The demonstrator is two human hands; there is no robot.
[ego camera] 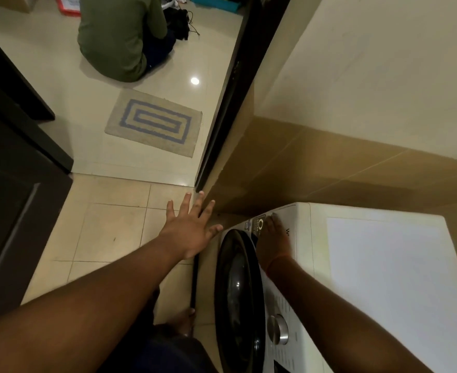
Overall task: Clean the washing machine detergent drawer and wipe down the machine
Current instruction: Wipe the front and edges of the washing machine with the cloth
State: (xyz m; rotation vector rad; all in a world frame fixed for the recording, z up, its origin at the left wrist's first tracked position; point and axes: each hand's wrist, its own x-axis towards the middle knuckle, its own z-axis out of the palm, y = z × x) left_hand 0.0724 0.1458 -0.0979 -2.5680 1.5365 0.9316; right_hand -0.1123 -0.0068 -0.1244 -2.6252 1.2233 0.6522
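Observation:
A white front-loading washing machine (383, 278) stands at the lower right, with its dark round door (235, 286) and a silver dial (278, 329) facing left. The detergent drawer front (259, 223), carrying a dark sticker, is at the far end of the control panel. My right hand (274, 240) lies along that drawer front with its fingers stretched to the far edge; it is blurred and holds nothing that I can see. My left hand (192, 230) hovers over the floor tiles beside the machine, fingers spread wide and empty. No cloth is in view.
A tiled wall (356, 162) runs behind the machine, close to its far corner. A dark door frame (222, 117) leads to a room with a beige and blue mat (154, 125) and a seated person (122, 41). A dark door (11, 197) stands at left.

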